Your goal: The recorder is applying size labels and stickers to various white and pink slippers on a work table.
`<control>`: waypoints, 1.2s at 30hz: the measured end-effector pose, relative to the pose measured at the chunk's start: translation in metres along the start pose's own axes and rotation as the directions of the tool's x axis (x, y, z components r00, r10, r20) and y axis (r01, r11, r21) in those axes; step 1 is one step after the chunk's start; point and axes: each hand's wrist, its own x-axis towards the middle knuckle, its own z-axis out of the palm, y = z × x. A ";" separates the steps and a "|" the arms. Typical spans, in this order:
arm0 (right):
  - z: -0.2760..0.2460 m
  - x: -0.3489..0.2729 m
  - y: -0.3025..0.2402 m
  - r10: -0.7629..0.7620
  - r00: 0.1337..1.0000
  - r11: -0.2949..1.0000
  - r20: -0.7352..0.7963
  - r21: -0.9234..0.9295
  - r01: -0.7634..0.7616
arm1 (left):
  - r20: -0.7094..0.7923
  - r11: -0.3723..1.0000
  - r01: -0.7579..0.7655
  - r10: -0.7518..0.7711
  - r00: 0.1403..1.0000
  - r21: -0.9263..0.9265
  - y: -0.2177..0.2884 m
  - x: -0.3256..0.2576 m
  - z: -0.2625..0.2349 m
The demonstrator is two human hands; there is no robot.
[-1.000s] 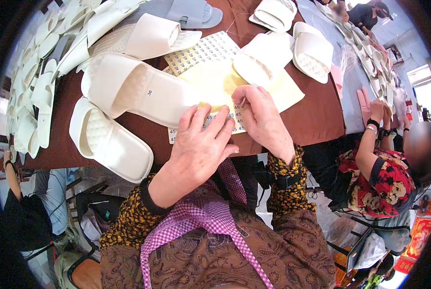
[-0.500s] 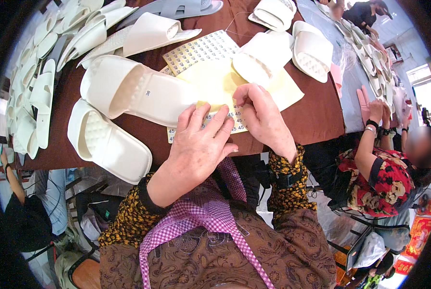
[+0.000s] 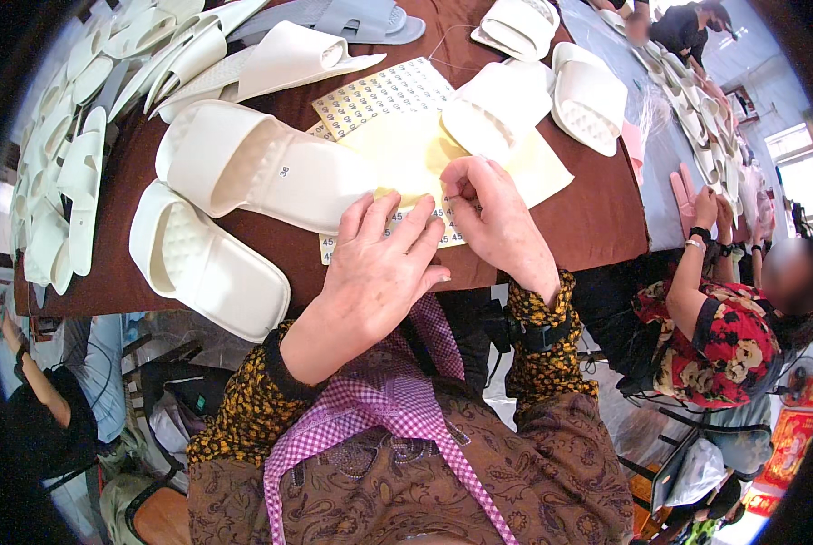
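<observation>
My left hand point(image 3: 356, 286) lies flat with its fingers apart, their tips on a sheet of small number stickers point(image 3: 449, 234). Beside it, my right hand point(image 3: 506, 227) is pinched, thumb against forefinger, at the sheet's upper part; whatever sits between those fingertips is hidden. Yellow backing paper point(image 3: 542, 173) spreads out beyond the hands. To the left, a white slipper point(image 3: 320, 177) with a small sticker on its insole reaches up to my left fingers. A second white slipper point(image 3: 234, 282) rests nearer me, partly under the first.
Another sticker sheet point(image 3: 379, 95) lies farther back. White slippers point(image 3: 488, 109) stand on the paper and at the back right. A heap of slippers point(image 3: 57, 209) fills the left side, with grey ones point(image 3: 361, 20) behind. At right, a co-worker in a floral top point(image 3: 710, 341) handles pink slippers.
My hands keep nearly the same pose over the sticker sheet. The view has shifted slightly. At far left, a co-worker's arm has moved.
</observation>
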 end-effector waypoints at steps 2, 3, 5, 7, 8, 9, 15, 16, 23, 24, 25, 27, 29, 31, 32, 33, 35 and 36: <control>0.001 -0.001 0.003 0.019 1.000 0.999 -0.007 0.037 -0.019 | -0.005 1.000 0.000 0.000 1.000 0.001 0.000 0.000 0.001; 0.001 -0.001 0.004 0.038 0.999 0.997 -0.013 0.074 -0.037 | -0.009 1.000 0.000 0.000 1.000 0.003 0.000 0.000 0.002; 0.001 0.000 0.004 0.022 1.000 0.999 -0.011 0.046 -0.022 | -0.010 1.000 0.000 0.000 1.000 0.007 0.000 -0.001 0.002; 0.001 0.000 0.004 0.007 1.000 1.000 -0.009 0.020 -0.006 | -0.010 1.000 0.001 -0.001 1.000 0.011 0.000 -0.001 0.002; 0.001 0.000 0.003 -0.001 1.000 1.000 -0.008 0.017 0.001 | -0.009 1.000 0.000 0.000 1.000 0.011 0.000 0.000 0.002; 0.001 0.001 0.003 -0.009 1.000 1.000 -0.006 0.014 0.009 | -0.008 1.000 0.000 0.000 1.000 0.010 0.000 0.000 0.002; -0.003 0.002 0.001 -0.008 0.999 1.000 0.046 -0.011 0.009 | 0.002 1.000 0.008 -0.008 1.000 -0.001 0.000 0.000 0.000; -0.003 0.002 0.001 -0.008 0.999 1.000 0.047 -0.011 0.009 | 0.002 1.000 0.008 -0.008 1.000 -0.001 0.000 0.001 0.000; -0.006 0.002 0.001 0.023 0.997 0.999 0.068 0.042 -0.026 | 0.013 1.000 0.007 -0.007 1.000 0.003 0.000 0.001 -0.001; -0.007 0.002 0.000 0.051 0.996 0.994 0.074 0.097 -0.059 | 0.015 1.000 0.007 -0.008 1.000 0.006 0.000 0.000 -0.001; -0.009 0.002 -0.002 0.052 0.996 0.994 0.075 0.096 -0.059 | 0.014 1.000 0.009 -0.009 1.000 0.005 0.000 0.000 -0.001; -0.012 0.003 -0.008 0.017 0.998 1.000 0.056 -0.002 -0.017 | 0.020 1.000 0.009 -0.009 1.000 0.004 0.000 0.000 -0.001; -0.010 0.005 -0.006 -0.006 0.998 0.997 0.065 -0.072 0.010 | 0.021 1.000 0.010 -0.010 1.000 0.005 0.001 0.000 -0.001; -0.009 0.007 -0.005 -0.027 0.997 0.989 0.077 -0.140 0.038 | 0.023 1.000 0.012 -0.012 1.000 0.007 0.000 0.000 0.000; -0.009 0.008 -0.005 -0.035 0.996 0.986 0.085 -0.158 0.049 | 0.017 1.000 0.008 -0.008 1.000 0.004 -0.001 0.000 0.001; -0.009 0.009 -0.005 -0.043 0.995 0.983 0.095 -0.176 0.059 | 0.012 1.000 0.003 -0.003 1.000 0.000 -0.001 0.000 0.002; -0.010 0.010 -0.007 -0.071 0.991 0.977 0.114 -0.190 0.092 | 0.011 1.000 0.003 -0.003 1.000 0.005 0.000 0.000 0.000; -0.011 0.010 -0.007 -0.096 0.986 0.972 0.134 -0.203 0.122 | 0.013 1.000 0.002 -0.003 1.000 0.008 0.001 -0.001 0.000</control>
